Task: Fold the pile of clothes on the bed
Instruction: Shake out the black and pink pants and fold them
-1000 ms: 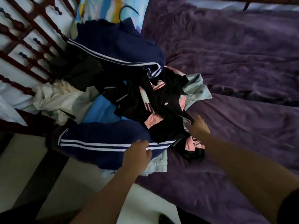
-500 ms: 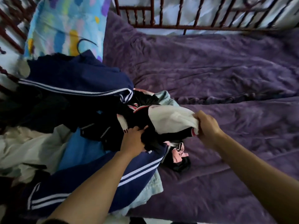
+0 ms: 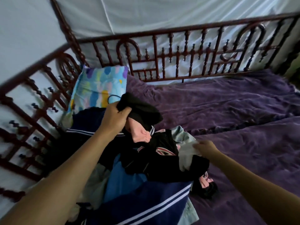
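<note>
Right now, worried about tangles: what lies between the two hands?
In the head view, a bunched black garment with pink cuffs lies between left hand and right hand.

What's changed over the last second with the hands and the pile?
The left hand left the navy striped trousers, gripped the black-and-pink garment and lifted one end up. The right hand took hold of its white part. Trousers, pillow and purple blanket lie unmoved.

Clothes pile (image 3: 146, 168) on bed (image 3: 235, 143), pillow (image 3: 99, 90) behind it.
</note>
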`<state>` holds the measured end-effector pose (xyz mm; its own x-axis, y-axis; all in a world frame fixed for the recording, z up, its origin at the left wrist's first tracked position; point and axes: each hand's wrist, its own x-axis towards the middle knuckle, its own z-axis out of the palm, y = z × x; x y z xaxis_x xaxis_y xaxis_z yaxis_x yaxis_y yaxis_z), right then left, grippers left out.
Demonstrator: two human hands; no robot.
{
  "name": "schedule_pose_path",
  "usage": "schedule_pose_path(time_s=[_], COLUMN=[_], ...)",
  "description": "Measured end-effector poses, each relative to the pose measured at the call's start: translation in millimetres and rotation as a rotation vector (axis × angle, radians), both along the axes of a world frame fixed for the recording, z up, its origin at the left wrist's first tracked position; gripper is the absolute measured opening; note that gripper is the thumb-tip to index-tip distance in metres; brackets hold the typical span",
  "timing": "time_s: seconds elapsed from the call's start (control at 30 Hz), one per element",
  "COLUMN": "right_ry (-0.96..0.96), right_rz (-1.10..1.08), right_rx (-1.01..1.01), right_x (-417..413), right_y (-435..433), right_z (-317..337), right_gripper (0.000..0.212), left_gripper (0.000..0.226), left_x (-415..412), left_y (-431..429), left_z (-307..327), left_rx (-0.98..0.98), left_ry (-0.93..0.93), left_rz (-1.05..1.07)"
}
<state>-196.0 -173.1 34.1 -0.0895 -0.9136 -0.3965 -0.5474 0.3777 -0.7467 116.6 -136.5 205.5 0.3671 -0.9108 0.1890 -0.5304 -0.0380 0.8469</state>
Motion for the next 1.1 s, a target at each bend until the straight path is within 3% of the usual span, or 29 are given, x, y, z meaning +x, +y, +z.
schedule_pose_path(time_s=[0.03, 0.1, 0.2, 0.3, 0.4, 0.5, 0.57, 0.7, 0.8, 0.9, 1.03, 1.1], right_ry=[0.023, -0.003, -0.347, -0.529, -0.357, -0.115, 0.032, 0.209, 0.294, 0.346, 0.368, 0.366], right_rz=[0.095, 0.257, 0.451, 0.511, 0.569, 0.58, 0.539, 0.505, 0.57, 0.565, 0.474, 0.399], right_rx=[-0.014, -0.087, -0.163, -0.255, -0.365, -0.31, -0.239, -0.016, 0.143, 0.248, 0.188, 0.122], right_x=[14.7, 45.0, 89.9, 118.2, 130.9, 132.2, 128.9, 115.1, 101.3, 85.7, 66.7, 63.4], right_y=[3.6, 9.8, 22.9, 21.9, 10.8, -5.0, -10.2, 5.3, 23.9, 40.6, 25.6, 1.9], right_z=[7.3, 27.7, 73.9, 113.5, 134.0, 117.1, 86.8, 8.4, -52.5, -90.4, -115.9, -122.8], right_gripper=[0.005, 0.032, 0.071, 0.079, 0.051, 0.046, 0.034, 0.014, 0.03, 0.03, 0.026, 0.033], left_gripper=[0.011, 0.009, 0.015, 0.019, 0.022, 0.017, 0.017, 0.007, 0.009, 0.014, 0.018, 0.032], left_x=[-0.7, -3.5, -6.8, -6.4, -0.4, 12.8, 27.4, 64.3, 86.4, 92.8, 79.9, 67.9], left_y=[1.8, 5.6, 8.4, 12.3, 20.0, 29.5, 35.7, 55.5, 82.1, 100.1, 97.6, 93.1], left_z=[6.4, 15.2, 28.6, 53.0, 88.8, 121.0, 121.9, 48.7, -39.4, -110.0, -170.7, -190.9], left_rx=[-0.004, -0.015, -0.043, -0.061, -0.146, -0.255, -0.273, 0.073, 0.396, 0.65, 0.81, 0.883], left_ry=[0.021, 0.078, 0.206, 0.284, 0.38, 0.524, 0.419, -0.107, -0.331, -0.376, -0.26, -0.167], left_rz=[-0.027, -0.045, -0.033, -0.053, -0.044, -0.065, -0.036, -0.062, -0.057, -0.041, -0.135, -0.211])
